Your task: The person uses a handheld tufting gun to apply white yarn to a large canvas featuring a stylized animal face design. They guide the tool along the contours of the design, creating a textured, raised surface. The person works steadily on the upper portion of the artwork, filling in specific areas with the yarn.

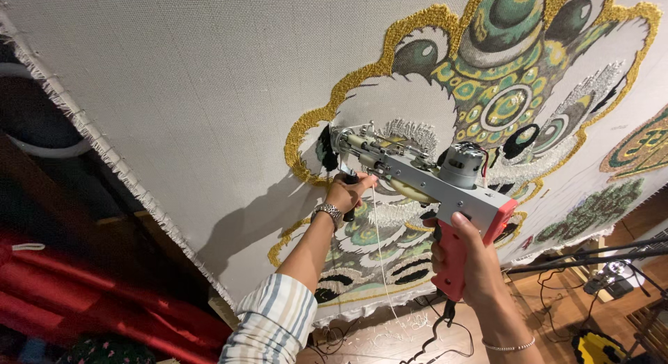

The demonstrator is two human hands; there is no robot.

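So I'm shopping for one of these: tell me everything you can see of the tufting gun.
The tufting gun has a grey metal body, a red-pink pistol handle, a small cylindrical motor on top with red wires, and exposed metal gears and rods toward the nose. It is held tilted, its nose pressed against the stretched grey cloth. The right hand wraps the handle; the left hand holds the black front grip. A pale yarn strand and a black cord hang below it.

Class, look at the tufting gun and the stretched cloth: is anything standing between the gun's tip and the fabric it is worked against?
Nothing visible does. The tufting gun meets the stretched cloth directly at its tip. The left hand grips the front handle below the tip, the right hand the red rear grip. A white yarn strand hangs beneath, clear of the tip.
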